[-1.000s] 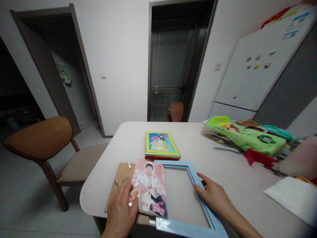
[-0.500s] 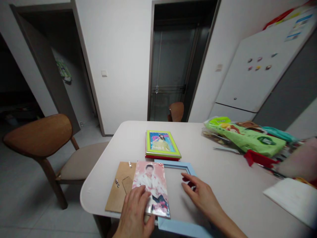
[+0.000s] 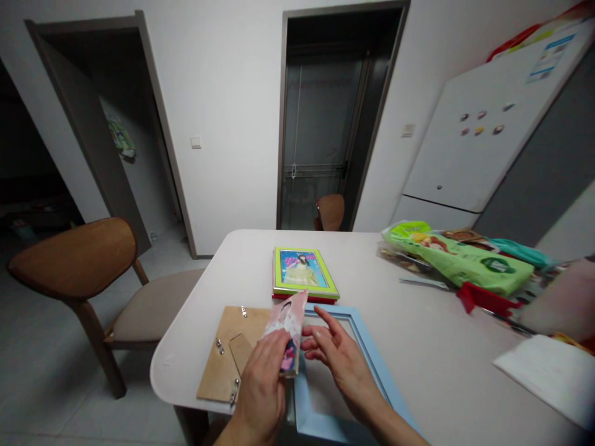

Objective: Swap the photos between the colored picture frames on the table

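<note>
My left hand (image 3: 261, 381) grips a glossy pink photo (image 3: 292, 313), holding it tilted up on edge above the table. The photo shows a person in white clothing. Close to the photo's right edge is my right hand (image 3: 341, 362), fingers apart; whether a fingertip touches the photo I cannot tell. Beneath my right hand lies an empty light blue picture frame (image 3: 374, 350), part of it hidden by both hands. To the left, a brown backing board (image 3: 218, 368) with metal clips and a stand flap lies flat, partly covered by my left hand and the photo.
A lime-green framed picture (image 3: 332, 272) lies on a red-edged one behind the blue frame. At right are a green plastic pack (image 3: 483, 263), a red object (image 3: 488, 300), and a white sheet (image 3: 553, 375). A wooden chair (image 3: 74, 254) stands left of the white table (image 3: 209, 272).
The photo has gone from lying over the backing board to being tilted up in my left hand. My right hand has moved left toward it, and more of the blue frame shows.
</note>
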{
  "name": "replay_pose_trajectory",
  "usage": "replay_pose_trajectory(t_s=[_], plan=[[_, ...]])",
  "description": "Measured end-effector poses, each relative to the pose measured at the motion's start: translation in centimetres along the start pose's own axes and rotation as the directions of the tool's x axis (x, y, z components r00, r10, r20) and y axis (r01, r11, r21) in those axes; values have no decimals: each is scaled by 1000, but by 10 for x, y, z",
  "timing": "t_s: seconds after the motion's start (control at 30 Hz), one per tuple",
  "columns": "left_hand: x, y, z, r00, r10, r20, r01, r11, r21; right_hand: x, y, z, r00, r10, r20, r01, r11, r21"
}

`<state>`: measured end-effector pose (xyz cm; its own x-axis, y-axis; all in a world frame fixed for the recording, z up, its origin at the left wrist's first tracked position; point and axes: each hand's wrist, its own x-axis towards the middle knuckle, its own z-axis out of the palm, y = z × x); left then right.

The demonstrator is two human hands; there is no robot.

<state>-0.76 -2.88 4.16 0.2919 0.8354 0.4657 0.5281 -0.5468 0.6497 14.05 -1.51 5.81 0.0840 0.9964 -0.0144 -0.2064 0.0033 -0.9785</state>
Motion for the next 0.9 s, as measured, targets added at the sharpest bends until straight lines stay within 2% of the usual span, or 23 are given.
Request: replay_pose_trajectory(t_s=[0.07, 0.1, 0.17, 0.23, 0.27, 0.3, 0.33, 0.4, 0.47, 0.57, 0.63, 0.7, 0.77, 0.9], plan=[[8, 14, 0, 980, -151, -127, 112, 955, -275, -5, -3, -1, 995, 94, -26, -94, 995, 16], [10, 22, 2, 958, -257, -128, 182, 887, -424, -6, -2, -3, 988, 152, -18, -152, 988, 33], [13, 33, 10, 916, -401, -12, 290, 682, -671, -7, 0, -10, 978, 208, 3, -207, 972, 108], [12, 38, 20, 901, -419, 108, 329, 501, -800, -6, 1, -21, 984, 175, -23, -169, 970, 174], [12, 37, 24, 902, -412, 126, 327, 462, -825, -4, 0, -29, 986, 161, -52, -150, 974, 170], [11, 34, 27, 903, -413, 117, 319, 462, -827, -3, -2, -39, 983, 160, -84, -148, 980, 135], [10, 30, 29, 903, -417, 102, 321, 498, -805, -1, -4, -48, 979, 172, -110, -165, 984, 74], [6, 20, 29, 910, -402, 97, 358, 647, -673, 4, -7, -67, 969, 181, -171, -200, 974, -107], [0, 13, 29, 930, -334, 154, 367, 813, -453, 8, -7, -81, 959, 108, -263, -192, 928, -320], [-9, 8, 32, 950, -146, 275, 204, 960, -194, 15, -2, -88, 951, 8, -311, -176, 838, -516], [-13, 8, 35, 940, -47, 337, 85, 991, -98, 19, 2, -85, 964, 17, -265, -166, 817, -552], [-13, 10, 35, 924, -11, 382, 19, 1000, -16, 22, 6, -82, 974, 4, -228, -149, 765, -626], [-11, 13, 32, 902, -11, 432, -18, 998, 63, 22, 7, -80, 979, -77, -190, -98, 637, -764], [-4, 19, 28, 851, -46, 522, -52, 984, 171, 20, 11, -79, 972, -225, -72, -2, 299, -954]])
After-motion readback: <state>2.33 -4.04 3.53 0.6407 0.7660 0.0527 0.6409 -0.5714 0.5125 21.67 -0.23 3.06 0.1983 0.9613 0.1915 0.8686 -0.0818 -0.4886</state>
